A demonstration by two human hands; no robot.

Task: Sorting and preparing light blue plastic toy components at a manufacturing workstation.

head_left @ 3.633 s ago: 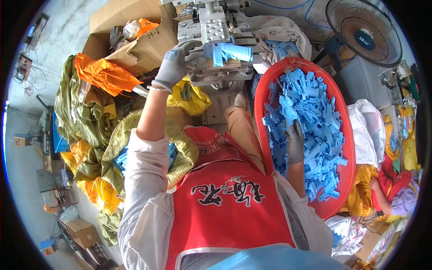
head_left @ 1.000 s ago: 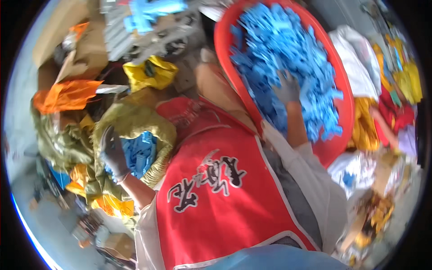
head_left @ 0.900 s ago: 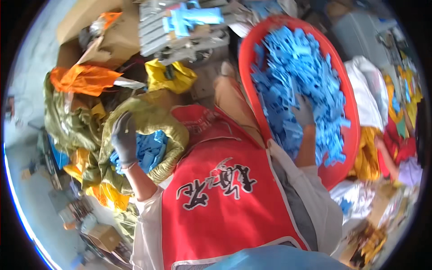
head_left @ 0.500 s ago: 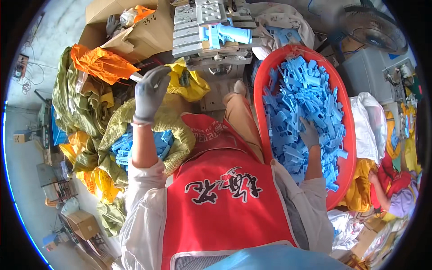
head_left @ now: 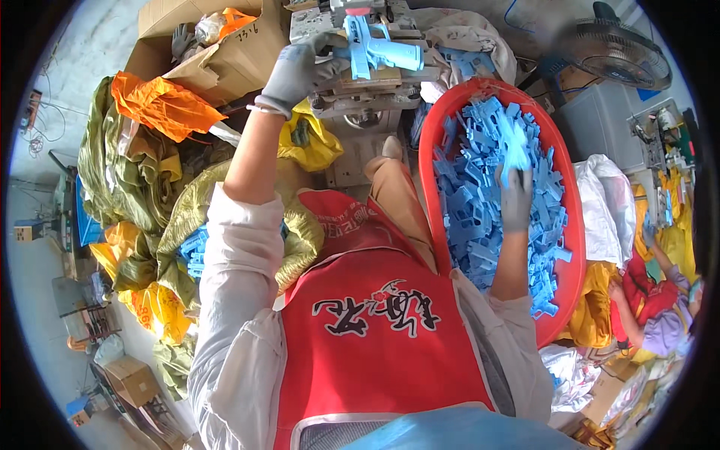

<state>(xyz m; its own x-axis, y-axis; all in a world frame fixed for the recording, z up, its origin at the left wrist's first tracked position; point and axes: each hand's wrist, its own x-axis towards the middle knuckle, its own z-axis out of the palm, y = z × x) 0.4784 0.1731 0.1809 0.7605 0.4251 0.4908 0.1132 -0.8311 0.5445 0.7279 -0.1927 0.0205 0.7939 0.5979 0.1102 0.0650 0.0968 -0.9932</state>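
Note:
My left hand (head_left: 294, 75), in a grey glove, is at the machine (head_left: 337, 103) in front of me. Its fingers close around the left end of a light blue plastic toy pistol (head_left: 384, 54), which sits on the machine's bed. My right hand (head_left: 516, 201), also gloved in grey, is over a red oval tub (head_left: 577, 247) heaped with blue plastic toy pistol parts (head_left: 472, 217). From its fingertips rises a blue toy pistol part (head_left: 515, 150), smeared by motion, so its outline is not plain.
Left of me stands an olive woven sack (head_left: 304, 244) holding blue parts, beside an orange bag (head_left: 161, 105) and a cardboard box (head_left: 232, 64). A yellow bag (head_left: 311, 142) lies below the machine. A fan (head_left: 615, 52) stands far right. Another person (head_left: 667, 330) works at right.
My left hand has moved forward and right, from above the sack to the toy pistol on the machine. My right hand has come up slightly from the heap with a blue part.

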